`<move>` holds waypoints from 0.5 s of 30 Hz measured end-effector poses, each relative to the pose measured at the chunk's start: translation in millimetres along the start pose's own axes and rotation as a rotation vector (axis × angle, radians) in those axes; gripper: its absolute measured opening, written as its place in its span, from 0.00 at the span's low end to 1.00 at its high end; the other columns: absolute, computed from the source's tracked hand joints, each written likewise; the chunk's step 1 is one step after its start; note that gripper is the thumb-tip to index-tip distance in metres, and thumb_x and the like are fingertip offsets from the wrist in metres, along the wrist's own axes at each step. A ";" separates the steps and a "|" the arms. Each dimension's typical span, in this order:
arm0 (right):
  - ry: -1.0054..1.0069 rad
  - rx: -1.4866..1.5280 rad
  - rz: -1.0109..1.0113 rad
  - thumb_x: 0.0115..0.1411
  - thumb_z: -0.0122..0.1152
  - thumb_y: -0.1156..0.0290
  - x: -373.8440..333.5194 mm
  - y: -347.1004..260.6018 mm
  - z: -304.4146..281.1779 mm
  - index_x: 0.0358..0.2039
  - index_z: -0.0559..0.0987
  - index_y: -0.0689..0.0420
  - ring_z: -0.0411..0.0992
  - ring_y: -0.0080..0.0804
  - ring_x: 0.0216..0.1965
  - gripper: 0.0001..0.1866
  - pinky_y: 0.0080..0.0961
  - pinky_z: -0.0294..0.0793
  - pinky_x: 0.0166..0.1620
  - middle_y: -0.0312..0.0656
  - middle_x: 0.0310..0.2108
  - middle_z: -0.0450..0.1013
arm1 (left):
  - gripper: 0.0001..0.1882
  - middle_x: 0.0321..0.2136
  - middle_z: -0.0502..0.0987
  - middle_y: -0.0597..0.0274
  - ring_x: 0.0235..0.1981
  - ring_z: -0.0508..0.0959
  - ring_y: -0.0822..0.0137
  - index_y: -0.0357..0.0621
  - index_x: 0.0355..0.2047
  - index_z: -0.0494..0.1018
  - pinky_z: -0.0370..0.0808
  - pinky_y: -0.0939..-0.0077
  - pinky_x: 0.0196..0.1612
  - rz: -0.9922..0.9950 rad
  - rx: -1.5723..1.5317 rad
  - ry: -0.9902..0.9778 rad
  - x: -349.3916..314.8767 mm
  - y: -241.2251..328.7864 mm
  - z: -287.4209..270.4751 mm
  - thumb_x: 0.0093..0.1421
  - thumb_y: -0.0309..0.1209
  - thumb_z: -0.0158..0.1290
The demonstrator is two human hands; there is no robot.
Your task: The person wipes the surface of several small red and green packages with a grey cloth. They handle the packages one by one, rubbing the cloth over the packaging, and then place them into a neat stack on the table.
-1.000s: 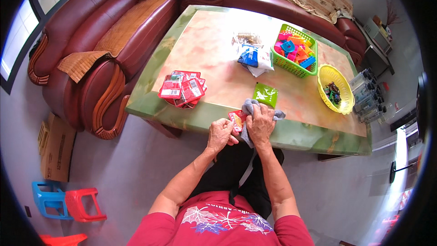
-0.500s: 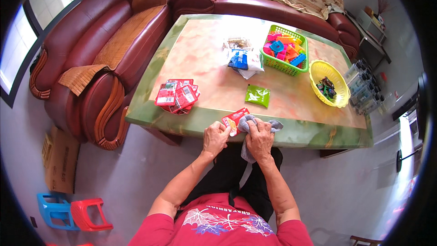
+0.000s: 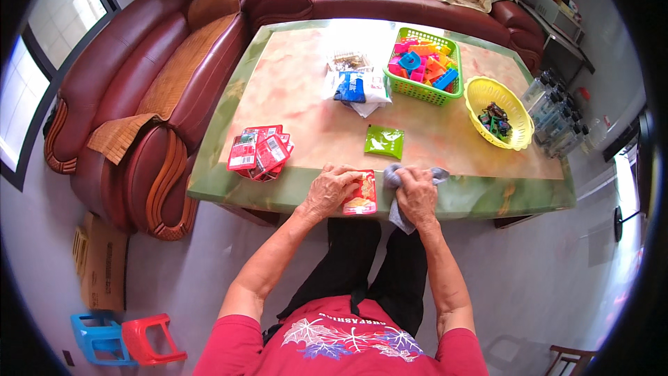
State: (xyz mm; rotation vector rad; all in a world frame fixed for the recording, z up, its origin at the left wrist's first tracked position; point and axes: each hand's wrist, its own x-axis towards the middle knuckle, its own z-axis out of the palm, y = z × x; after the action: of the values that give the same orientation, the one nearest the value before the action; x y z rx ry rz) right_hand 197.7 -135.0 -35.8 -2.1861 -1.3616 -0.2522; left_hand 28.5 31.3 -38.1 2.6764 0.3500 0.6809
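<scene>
A red food packet [image 3: 360,193] lies at the table's near edge, its printed face up. My left hand [image 3: 331,193] has its fingers bent over the packet's left side, gripping it there. Just to the right, my right hand [image 3: 417,195] is closed on a grey cloth [image 3: 399,216], bunched under the fingers and hanging a little over the edge. The cloth and packet are apart. Beyond them sits a shiny green packet [image 3: 384,141]. Off to the left, several red packets [image 3: 260,153] lie in a loose, overlapping pile.
On the stone-look table [image 3: 292,104] stand a green basket [image 3: 424,92] of colourful blocks, a yellow basket [image 3: 480,101] with small dark packets, and blue-and-white bags [image 3: 355,89]. Clear bottles [image 3: 557,113] stand at the right. Leather sofas [image 3: 139,63] border the left and far sides.
The red packet has gone from tilted in my left hand to flat at the table edge. My right hand and the cloth have moved right, off the packet.
</scene>
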 end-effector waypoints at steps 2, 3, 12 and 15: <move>0.049 0.046 0.086 0.49 0.60 0.68 2.3 -7.3 -0.9 0.44 0.77 0.49 0.69 0.43 0.48 0.19 0.44 0.73 0.45 0.38 0.45 0.73 | 0.14 0.40 0.75 0.60 0.43 0.74 0.57 0.52 0.45 0.78 0.74 0.64 0.47 -0.018 0.021 0.093 -7.9 5.1 0.5 0.58 0.35 0.57; 0.055 0.066 0.103 0.50 0.60 0.67 4.4 -17.3 -0.2 0.45 0.77 0.50 0.69 0.44 0.48 0.20 0.44 0.74 0.45 0.40 0.46 0.72 | 0.14 0.40 0.74 0.61 0.43 0.74 0.57 0.52 0.45 0.78 0.74 0.63 0.47 -0.042 0.059 0.110 -10.8 9.3 1.5 0.58 0.36 0.57; -0.080 0.042 -0.267 0.50 0.62 0.67 -2.1 -41.5 4.7 0.45 0.79 0.49 0.69 0.40 0.46 0.18 0.43 0.73 0.41 0.37 0.47 0.72 | 0.18 0.41 0.72 0.63 0.40 0.73 0.60 0.51 0.47 0.77 0.73 0.63 0.43 -0.171 0.220 0.179 -18.9 27.8 8.6 0.55 0.35 0.59; -0.183 0.016 -0.361 0.49 0.62 0.68 -9.4 -30.4 -14.6 0.44 0.79 0.49 0.69 0.38 0.44 0.18 0.42 0.73 0.39 0.35 0.47 0.72 | 0.19 0.40 0.71 0.62 0.40 0.72 0.60 0.50 0.48 0.77 0.72 0.64 0.44 -0.175 0.169 0.202 -18.7 27.2 7.7 0.53 0.32 0.60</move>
State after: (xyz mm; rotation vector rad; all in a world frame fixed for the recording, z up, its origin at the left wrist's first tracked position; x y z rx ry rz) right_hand 168.5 -139.9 -17.0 -1.9776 -1.8530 -0.1743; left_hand 20.5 -1.4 -41.4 2.6955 0.7156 0.9052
